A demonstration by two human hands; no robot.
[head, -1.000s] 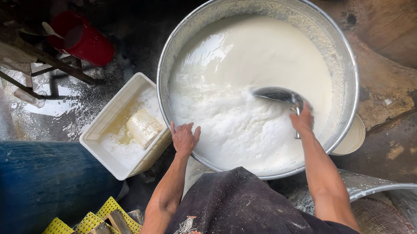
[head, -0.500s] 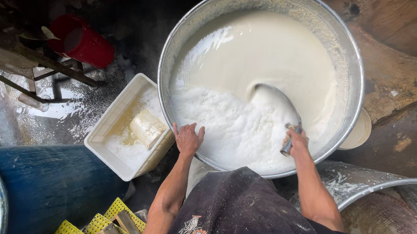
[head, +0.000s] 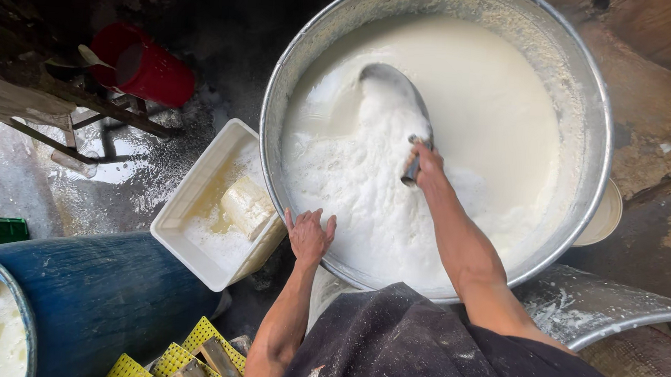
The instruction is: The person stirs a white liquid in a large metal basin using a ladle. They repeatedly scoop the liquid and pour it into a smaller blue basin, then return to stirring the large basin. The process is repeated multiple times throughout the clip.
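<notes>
The right hand (head: pixel 429 162) is clenched around the handle of a metal scoop (head: pixel 397 98), which sits in the white liquid filling the big metal basin (head: pixel 600 120). The left hand (head: pixel 309 236) lies open-fingered on the basin's near rim, beside a white tub (head: pixel 193 202).

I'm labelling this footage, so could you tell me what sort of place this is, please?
Probably a small food workshop, perhaps for curd or tofu: a huge metal basin of white liquid, a metal scoop, and a white tub on a wet floor.
</notes>
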